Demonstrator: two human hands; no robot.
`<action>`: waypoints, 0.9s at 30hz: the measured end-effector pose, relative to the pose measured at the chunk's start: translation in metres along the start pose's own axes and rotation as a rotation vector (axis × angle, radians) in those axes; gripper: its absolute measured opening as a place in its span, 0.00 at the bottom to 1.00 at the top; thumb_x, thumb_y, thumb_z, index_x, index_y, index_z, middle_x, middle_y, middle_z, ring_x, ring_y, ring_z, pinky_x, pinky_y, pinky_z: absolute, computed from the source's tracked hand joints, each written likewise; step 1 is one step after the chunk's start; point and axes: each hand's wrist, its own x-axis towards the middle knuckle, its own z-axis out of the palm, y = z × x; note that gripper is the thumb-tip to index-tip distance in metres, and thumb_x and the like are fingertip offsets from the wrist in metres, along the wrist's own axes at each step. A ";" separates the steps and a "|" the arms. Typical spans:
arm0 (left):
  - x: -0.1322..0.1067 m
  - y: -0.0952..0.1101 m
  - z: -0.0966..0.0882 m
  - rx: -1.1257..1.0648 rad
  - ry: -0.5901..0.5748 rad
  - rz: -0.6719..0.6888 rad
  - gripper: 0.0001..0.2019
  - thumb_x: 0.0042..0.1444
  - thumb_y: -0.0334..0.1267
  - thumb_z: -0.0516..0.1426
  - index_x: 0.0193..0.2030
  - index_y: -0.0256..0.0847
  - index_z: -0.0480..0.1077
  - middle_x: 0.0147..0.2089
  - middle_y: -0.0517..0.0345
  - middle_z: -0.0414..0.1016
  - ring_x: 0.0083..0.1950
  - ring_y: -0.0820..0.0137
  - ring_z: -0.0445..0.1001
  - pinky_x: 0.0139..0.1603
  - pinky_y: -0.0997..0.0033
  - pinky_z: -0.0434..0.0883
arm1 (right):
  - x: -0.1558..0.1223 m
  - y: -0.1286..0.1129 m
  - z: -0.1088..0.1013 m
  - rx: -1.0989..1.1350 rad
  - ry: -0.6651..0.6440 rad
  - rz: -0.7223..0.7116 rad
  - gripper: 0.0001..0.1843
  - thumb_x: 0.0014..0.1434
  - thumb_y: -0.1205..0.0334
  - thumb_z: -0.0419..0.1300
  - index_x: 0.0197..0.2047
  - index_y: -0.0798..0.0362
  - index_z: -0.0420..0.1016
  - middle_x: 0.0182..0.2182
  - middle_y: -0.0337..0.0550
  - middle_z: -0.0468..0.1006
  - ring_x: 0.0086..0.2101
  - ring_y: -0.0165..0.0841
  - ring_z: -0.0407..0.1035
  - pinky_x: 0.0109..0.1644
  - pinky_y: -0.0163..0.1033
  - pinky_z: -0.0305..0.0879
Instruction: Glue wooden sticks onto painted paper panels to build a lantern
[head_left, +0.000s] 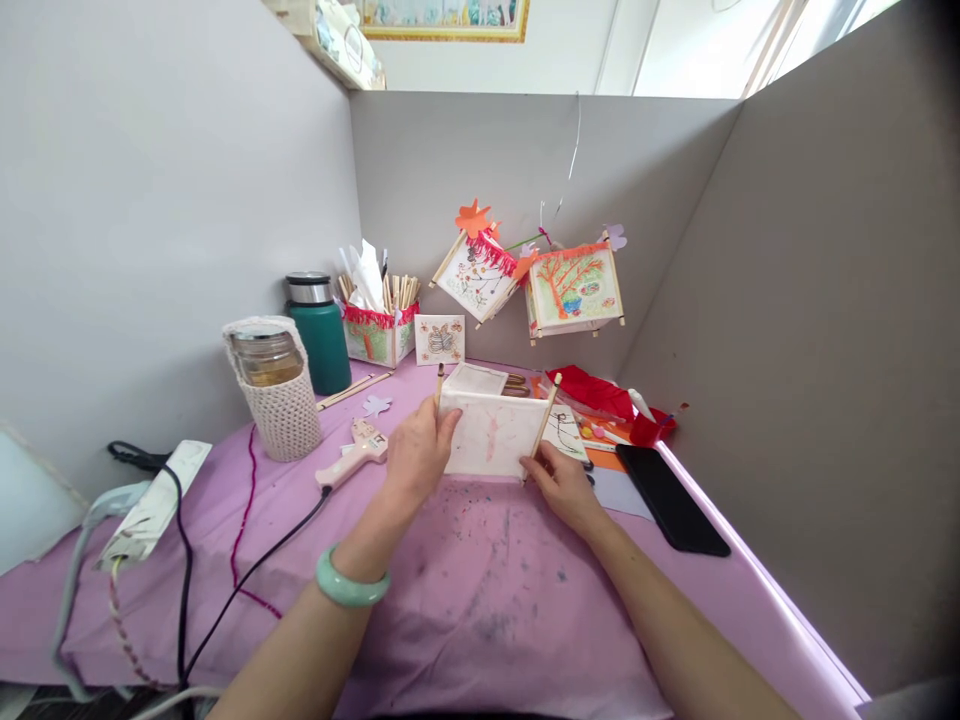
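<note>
Between my two hands stands a white paper lantern frame [469, 440] with thin wooden sticks at its corners and a faint pink drawing on the near panel. My left hand [424, 440] grips its left edge, thumb across the front of the panel. At the lower right corner, my right hand [559, 480] pinches the wooden stick [546, 425]. A pink glue gun [354, 455] lies on the cloth to the left of my left hand. Just beyond the right hand is a white card with a dark branch drawing [568, 432], partly covered.
Two decorated lanterns hang at the back, a tree-drawn one [576, 290] and a flowered one [476, 280]. Left stand a green bottle [321, 345], a jar in a knitted sleeve [281, 410] and a stick holder [375, 340]. A black phone [671, 500] lies right. Cords [255, 560] cross the left side.
</note>
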 end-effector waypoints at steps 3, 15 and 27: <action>0.004 0.003 -0.005 -0.169 0.069 0.017 0.14 0.63 0.47 0.44 0.41 0.40 0.64 0.30 0.57 0.73 0.31 0.67 0.71 0.30 0.72 0.58 | 0.000 0.002 0.001 0.001 -0.002 -0.003 0.13 0.60 0.54 0.50 0.28 0.52 0.62 0.22 0.36 0.67 0.24 0.30 0.61 0.30 0.35 0.55; 0.018 0.014 0.000 -0.337 0.094 -0.043 0.16 0.63 0.41 0.42 0.43 0.39 0.68 0.35 0.53 0.75 0.37 0.66 0.73 0.37 0.69 0.63 | 0.001 0.001 0.002 0.007 0.023 0.023 0.14 0.60 0.52 0.50 0.26 0.51 0.60 0.20 0.37 0.67 0.23 0.31 0.60 0.28 0.35 0.54; 0.016 -0.002 0.006 -0.492 0.090 -0.026 0.17 0.62 0.46 0.43 0.44 0.40 0.67 0.34 0.56 0.74 0.36 0.68 0.71 0.34 0.73 0.63 | 0.000 0.000 0.002 0.000 -0.005 -0.005 0.12 0.60 0.56 0.50 0.27 0.51 0.61 0.22 0.37 0.68 0.24 0.31 0.61 0.30 0.35 0.54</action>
